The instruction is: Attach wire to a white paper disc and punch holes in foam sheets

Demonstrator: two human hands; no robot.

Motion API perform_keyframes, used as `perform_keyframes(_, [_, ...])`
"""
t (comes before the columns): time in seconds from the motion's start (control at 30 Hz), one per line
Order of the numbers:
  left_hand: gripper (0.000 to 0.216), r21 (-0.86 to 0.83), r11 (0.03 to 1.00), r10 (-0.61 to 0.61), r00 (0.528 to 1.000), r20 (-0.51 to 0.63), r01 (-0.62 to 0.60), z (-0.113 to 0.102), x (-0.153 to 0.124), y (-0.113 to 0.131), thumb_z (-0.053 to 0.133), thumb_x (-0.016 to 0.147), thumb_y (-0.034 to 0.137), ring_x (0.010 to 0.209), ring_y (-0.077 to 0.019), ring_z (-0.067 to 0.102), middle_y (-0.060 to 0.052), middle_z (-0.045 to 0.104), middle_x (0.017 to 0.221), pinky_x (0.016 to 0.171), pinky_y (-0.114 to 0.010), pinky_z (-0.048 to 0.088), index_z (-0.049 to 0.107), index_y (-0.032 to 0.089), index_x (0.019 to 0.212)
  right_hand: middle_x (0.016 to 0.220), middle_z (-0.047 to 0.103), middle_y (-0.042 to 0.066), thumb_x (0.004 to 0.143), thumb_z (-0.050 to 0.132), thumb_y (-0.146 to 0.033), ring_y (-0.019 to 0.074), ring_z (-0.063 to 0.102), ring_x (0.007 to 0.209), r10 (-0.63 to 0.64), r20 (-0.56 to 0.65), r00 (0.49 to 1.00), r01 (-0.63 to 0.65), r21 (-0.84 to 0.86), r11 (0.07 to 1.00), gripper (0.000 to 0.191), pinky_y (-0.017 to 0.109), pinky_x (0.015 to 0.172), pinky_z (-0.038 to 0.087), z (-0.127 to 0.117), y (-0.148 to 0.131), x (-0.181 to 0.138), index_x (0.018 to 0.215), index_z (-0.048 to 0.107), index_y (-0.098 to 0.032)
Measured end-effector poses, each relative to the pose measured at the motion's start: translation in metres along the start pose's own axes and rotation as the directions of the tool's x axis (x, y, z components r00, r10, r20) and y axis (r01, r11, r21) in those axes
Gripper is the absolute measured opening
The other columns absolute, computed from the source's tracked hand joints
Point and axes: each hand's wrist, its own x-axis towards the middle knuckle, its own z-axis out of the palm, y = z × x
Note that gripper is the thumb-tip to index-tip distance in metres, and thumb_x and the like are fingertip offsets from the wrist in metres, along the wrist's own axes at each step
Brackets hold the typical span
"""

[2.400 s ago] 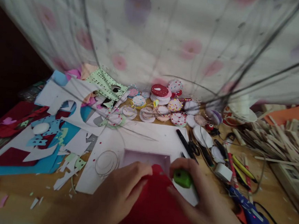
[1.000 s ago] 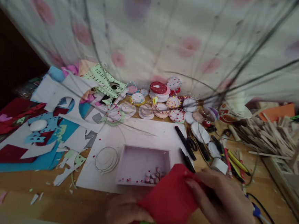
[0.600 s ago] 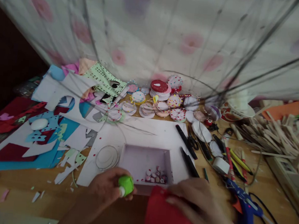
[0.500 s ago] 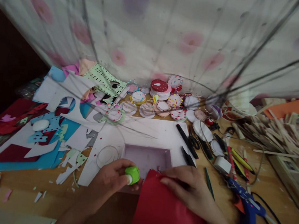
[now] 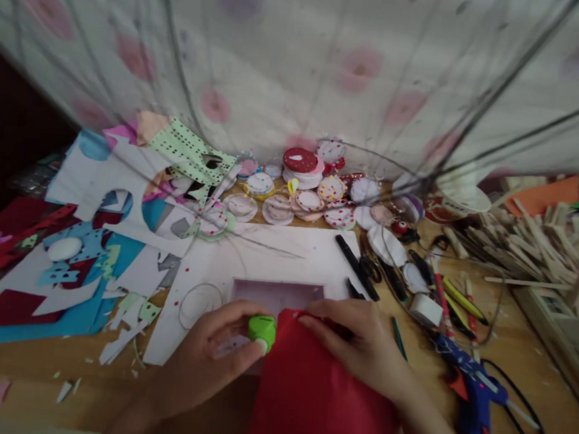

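My left hand [image 5: 208,361] is closed around a small green hole punch [image 5: 262,331], held at the left edge of a red paper sheet [image 5: 315,399]. My right hand [image 5: 359,346] pinches the top of that red sheet, fingers pressed on it. Both hands hover over a shallow pink tray [image 5: 277,292] that rests on a white sheet [image 5: 266,258]; the hands and the red paper cover most of the tray's inside.
Cut paper scraps and a blue sheet [image 5: 52,305] lie at the left. Decorated round paper discs [image 5: 301,198] crowd the back by a spotted curtain [image 5: 301,64]. Black markers [image 5: 356,266], pencils, a blue glue gun [image 5: 473,398] and wooden sticks [image 5: 532,246] fill the right.
The green punch passed from my right hand to my left, which brought it up to the red sheet's left edge. My right hand shifted the red sheet over the tray.
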Motion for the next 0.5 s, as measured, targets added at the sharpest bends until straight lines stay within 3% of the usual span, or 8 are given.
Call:
perform_keyframes(0.1, [0.032, 0.248, 0.965, 0.099, 0.994, -0.045, -0.085, -0.001, -0.005, -0.003, 0.061, 0.080, 0.028, 0.108, -0.0174, 0.058, 0.002, 0.063, 0.116, 0.091, -0.026, 0.048, 0.058, 0.032, 0.111, 0.068, 0.068, 0.001, 0.092, 0.050, -0.029, 0.0113, 0.059, 0.057, -0.005, -0.008, 1.000, 0.005, -0.042, 0.999, 0.020, 0.022, 0.056, 0.039, 0.001, 0.000, -0.002, 0.087, 0.067, -0.020])
perform_keyframes(0.23, [0.035, 0.465, 0.864, 0.215, 0.977, 0.008, -0.194, -0.004, -0.010, -0.002, 0.062, 0.080, 0.028, 0.105, -0.0161, 0.060, 0.005, 0.065, 0.114, 0.091, -0.025, 0.048, 0.054, 0.035, 0.114, 0.070, 0.068, 0.002, 0.092, 0.049, -0.028, 0.0127, 0.061, 0.060, -0.009, -0.011, 1.000, 0.008, -0.063, 0.998, 0.020, 0.023, 0.058, 0.039, 0.004, 0.000, -0.004, 0.088, 0.067, -0.020])
perform_keyframes(0.33, [0.038, 0.523, 0.814, 0.268, 0.962, 0.047, -0.253, -0.006, -0.012, -0.001, 0.062, 0.080, 0.026, 0.103, -0.0150, 0.061, 0.006, 0.065, 0.112, 0.090, -0.024, 0.049, 0.053, 0.036, 0.115, 0.069, 0.068, 0.002, 0.092, 0.049, -0.028, 0.0131, 0.061, 0.060, 0.004, -0.012, 1.000, -0.005, -0.058, 0.998, 0.019, 0.024, 0.058, 0.039, 0.006, 0.000, -0.005, 0.088, 0.066, -0.020])
perform_keyframes(0.5, [0.040, 0.519, 0.822, 0.257, 0.966, 0.031, -0.236, -0.007, -0.012, -0.006, 0.062, 0.080, 0.025, 0.103, -0.0136, 0.061, 0.007, 0.065, 0.114, 0.088, -0.022, 0.050, 0.051, 0.038, 0.117, 0.068, 0.068, 0.001, 0.091, 0.053, -0.026, 0.0122, 0.060, 0.058, -0.025, -0.063, 0.998, 0.021, -0.051, 0.998, 0.015, 0.024, 0.056, 0.038, 0.007, -0.004, -0.008, 0.086, 0.065, -0.020])
